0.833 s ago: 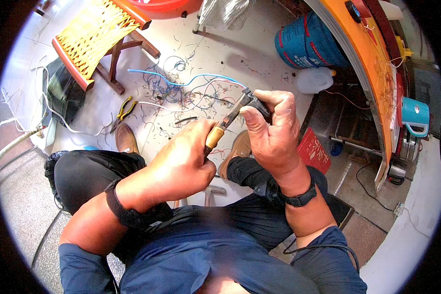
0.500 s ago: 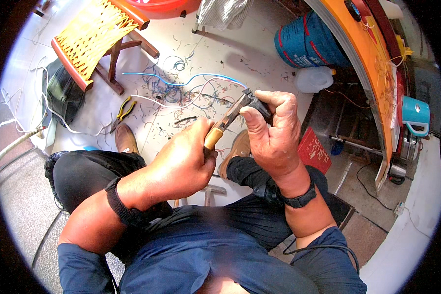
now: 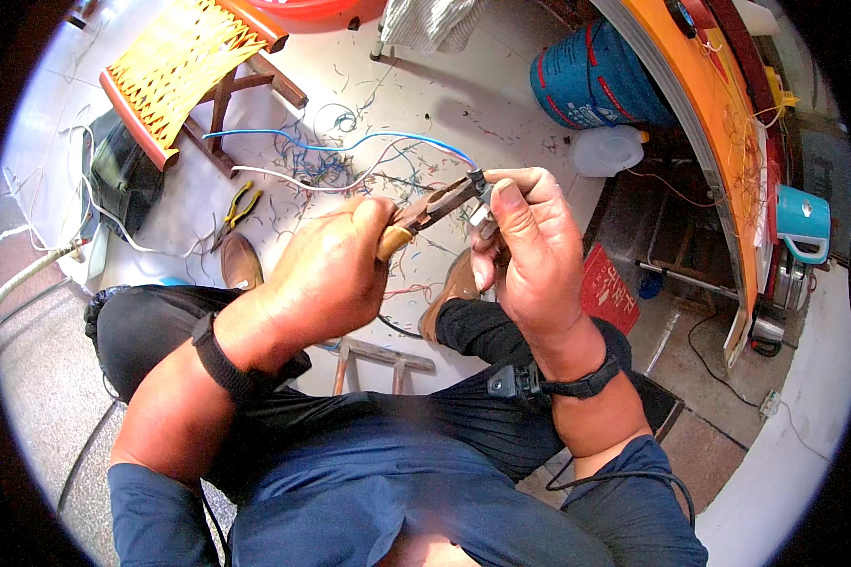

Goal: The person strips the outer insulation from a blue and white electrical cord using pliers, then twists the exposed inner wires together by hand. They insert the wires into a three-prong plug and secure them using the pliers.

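Fitting: here's your small dark-grey fitting with a pale lower part (image 3: 478, 176), well above the floor.
Right hand: your right hand (image 3: 539, 241) has it pinched, thumb against fingers, and is the nearer hand.
Left hand: your left hand (image 3: 323, 269), left of and below the fitting, has its fingers wrapped round the tan-handled steel pliers (image 3: 456, 197).
Pliers' axis: slanting up and rightward, nose right at the fitting; whether it bites, you can't tell from here.
Wires: two, one blue (image 3: 317, 147), one white (image 3: 293, 185), both trailing left of the fitting.
Tools: one pliers in hand; one yellow-and-black pair (image 3: 233, 221) on the floor, well left of the fitting.
Beyond: one brown-framed, yellow-woven stool (image 3: 175, 80) far left; one blue bucket (image 3: 591, 80) and one translucent jug (image 3: 603, 154), right of the fitting.
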`<state>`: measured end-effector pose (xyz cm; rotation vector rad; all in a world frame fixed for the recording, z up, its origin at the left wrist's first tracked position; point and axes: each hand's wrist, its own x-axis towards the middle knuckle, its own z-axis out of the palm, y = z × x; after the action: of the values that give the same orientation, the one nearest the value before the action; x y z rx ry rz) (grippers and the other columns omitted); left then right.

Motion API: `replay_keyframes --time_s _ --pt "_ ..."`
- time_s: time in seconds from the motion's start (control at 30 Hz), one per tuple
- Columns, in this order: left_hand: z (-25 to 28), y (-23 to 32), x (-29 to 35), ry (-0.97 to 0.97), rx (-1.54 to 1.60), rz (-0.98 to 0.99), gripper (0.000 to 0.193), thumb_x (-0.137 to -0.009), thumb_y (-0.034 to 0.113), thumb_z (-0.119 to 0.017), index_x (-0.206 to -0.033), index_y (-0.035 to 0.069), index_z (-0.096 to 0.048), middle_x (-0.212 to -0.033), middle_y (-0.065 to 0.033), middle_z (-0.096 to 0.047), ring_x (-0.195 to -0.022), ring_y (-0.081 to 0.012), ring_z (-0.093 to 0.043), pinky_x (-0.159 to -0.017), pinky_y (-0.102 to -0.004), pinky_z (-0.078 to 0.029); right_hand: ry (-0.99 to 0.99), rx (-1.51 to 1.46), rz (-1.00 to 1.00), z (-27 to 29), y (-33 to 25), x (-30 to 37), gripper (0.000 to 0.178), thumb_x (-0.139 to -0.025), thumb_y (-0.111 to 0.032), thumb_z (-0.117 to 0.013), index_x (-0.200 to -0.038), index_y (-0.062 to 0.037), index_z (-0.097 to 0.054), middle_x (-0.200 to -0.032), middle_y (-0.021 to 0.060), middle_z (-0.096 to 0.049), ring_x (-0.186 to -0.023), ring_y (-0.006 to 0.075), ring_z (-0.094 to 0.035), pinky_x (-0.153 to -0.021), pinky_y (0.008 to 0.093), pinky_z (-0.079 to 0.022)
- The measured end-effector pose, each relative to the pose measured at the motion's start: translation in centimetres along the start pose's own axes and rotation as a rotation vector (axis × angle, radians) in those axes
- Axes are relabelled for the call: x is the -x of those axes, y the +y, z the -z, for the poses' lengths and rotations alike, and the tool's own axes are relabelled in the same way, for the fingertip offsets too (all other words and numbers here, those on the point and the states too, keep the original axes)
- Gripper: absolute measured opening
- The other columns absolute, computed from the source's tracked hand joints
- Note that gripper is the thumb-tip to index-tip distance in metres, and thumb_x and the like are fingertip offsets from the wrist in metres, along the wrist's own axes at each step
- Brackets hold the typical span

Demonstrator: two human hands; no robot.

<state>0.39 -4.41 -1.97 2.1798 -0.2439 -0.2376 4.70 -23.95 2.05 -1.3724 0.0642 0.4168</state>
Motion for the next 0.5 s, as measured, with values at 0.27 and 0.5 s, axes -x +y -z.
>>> replay_keyframes --time_s 0.27,0.5 --pt "1.1 -0.9 -0.3 0.016 -0.160 -0.105 0.010 -0.090 0.004 -0.058 -0.098 -0.001 -0.055 -0.084 -0.0214 -0.056 -0.079 -0.0429 -0.058 -0.069 -0.0474 -0.049 -0.108 -0.462 -0.515 2.2 -0.8 -1.3 0.031 -0.106 -0.034 -0.049 -0.108 -0.0042 -0.058 -0.065 0.0052 -0.050 -0.042 0.0109 -0.041 -0.036 0.0229 -0.035" --pt "0.5 0.2 0.0 -0.112 0.083 0.165 0.024 -0.084 0.002 -0.064 -0.106 0.001 -0.053 -0.089 -0.0228 -0.061 -0.086 -0.0449 -0.061 -0.073 -0.0461 -0.050 -0.028 0.681 0.335 1.4 -0.1 -0.7 0.039 -0.096 -0.034 -0.065 -0.117 -0.0029 -0.054 -0.083 0.0085 -0.058 -0.065 0.0160 -0.059 -0.059 0.0292 -0.050"
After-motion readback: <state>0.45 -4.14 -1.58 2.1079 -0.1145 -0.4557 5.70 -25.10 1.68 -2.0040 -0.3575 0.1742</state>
